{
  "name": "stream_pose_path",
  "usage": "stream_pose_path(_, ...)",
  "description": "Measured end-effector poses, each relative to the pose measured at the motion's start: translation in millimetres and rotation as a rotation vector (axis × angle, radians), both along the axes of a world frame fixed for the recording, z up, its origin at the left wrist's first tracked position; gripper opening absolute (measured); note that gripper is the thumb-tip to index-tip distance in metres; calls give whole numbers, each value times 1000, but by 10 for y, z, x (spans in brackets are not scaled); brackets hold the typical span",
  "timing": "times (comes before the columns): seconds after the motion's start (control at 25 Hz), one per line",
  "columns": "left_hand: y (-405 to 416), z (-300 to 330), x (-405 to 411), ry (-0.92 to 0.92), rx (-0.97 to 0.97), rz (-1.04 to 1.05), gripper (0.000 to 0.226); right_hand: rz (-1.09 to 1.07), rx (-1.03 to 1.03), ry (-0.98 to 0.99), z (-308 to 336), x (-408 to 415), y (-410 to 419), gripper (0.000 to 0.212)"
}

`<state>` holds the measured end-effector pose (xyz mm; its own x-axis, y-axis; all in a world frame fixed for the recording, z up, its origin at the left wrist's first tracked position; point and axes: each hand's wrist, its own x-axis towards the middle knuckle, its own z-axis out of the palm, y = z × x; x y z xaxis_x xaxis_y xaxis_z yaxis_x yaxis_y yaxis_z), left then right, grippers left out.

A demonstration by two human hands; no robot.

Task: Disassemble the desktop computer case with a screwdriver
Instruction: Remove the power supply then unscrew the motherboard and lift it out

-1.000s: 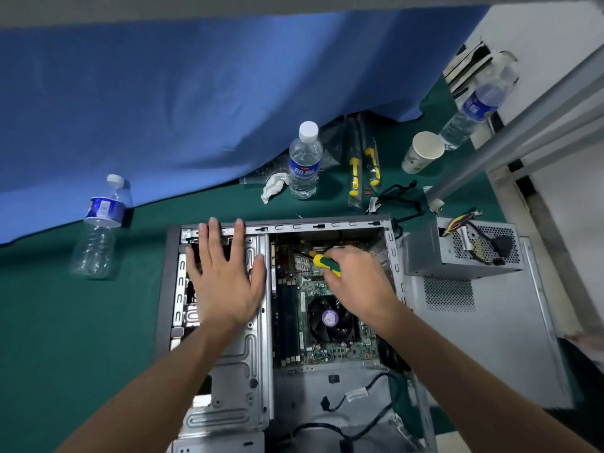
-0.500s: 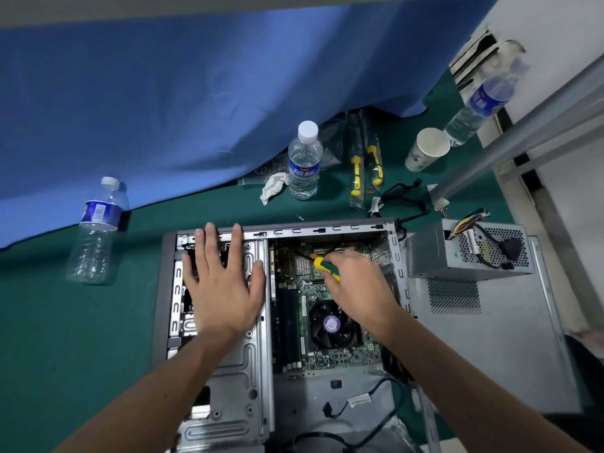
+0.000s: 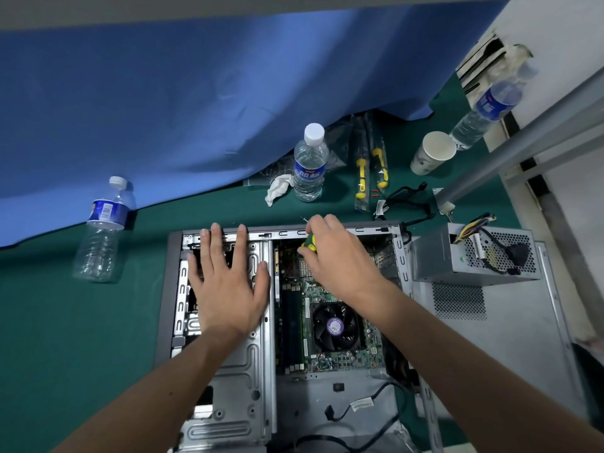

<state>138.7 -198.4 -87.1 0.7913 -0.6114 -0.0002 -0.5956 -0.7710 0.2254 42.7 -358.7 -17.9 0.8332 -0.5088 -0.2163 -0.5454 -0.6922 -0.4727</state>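
A green mat [image 3: 65, 322] covers the work surface, with a large blue cloth [image 3: 163, 109] draped across its far side. In the middle of the mat lies the open desktop computer case [image 3: 170, 289], its inside facing up. The left hand [image 3: 228, 289] rests flat on the metal drive cage [image 3: 242, 371] in the left part of the case, fingers straight and spread, holding nothing. The right hand [image 3: 336, 259] reaches over the motherboard [image 3: 327, 354] near the far wall of the case, its fingers curled round a green and yellow screwdriver [image 3: 309, 241]; only a small part of the handle shows, and a thin tip pokes out beyond the fingers. A round black fan [image 3: 336, 326] sits on the board just below that hand.

To the right, a grey power supply [image 3: 457, 256] with coloured wires rests on a flat metal side panel [image 3: 510, 354]. Beyond the case stand a water bottle [image 3: 310, 165], a crumpled tissue [image 3: 277, 188], two packaged yellow tools [image 3: 371, 168] and a paper cup [image 3: 433, 152]. Another bottle [image 3: 104, 230] lies at the left, and a third [image 3: 487, 112] at the far right.
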Motion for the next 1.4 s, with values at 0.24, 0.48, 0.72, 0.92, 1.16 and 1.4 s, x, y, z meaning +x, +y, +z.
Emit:
stream_pose_path(0.24, 14, -35, 15, -31, 9, -1, 65, 138, -415, 185, 51, 37, 4, 30)
stream_pose_path(0.48, 20, -80, 21, -69, -13, 15, 65, 513, -314, 231, 198, 192, -143, 39)
stream_pose_path(0.72, 23, -87, 23, -75, -28, 20, 65, 648, -344, 233, 213, 163, -107, 33)
stream_pose_path(0.92, 21, -55, 12, -49, -36, 19, 65, 505, -537, 233, 170, 66, -127, 30)
stream_pose_path(1.16, 21, -6, 1, -8, -56, 14, 65, 515, -386, 184, 103, -182, -326, 42)
stream_pose_path(1.4, 18, 3, -6, -7, -65, 14, 65, 501, -258, 55, -34, -255, -313, 50)
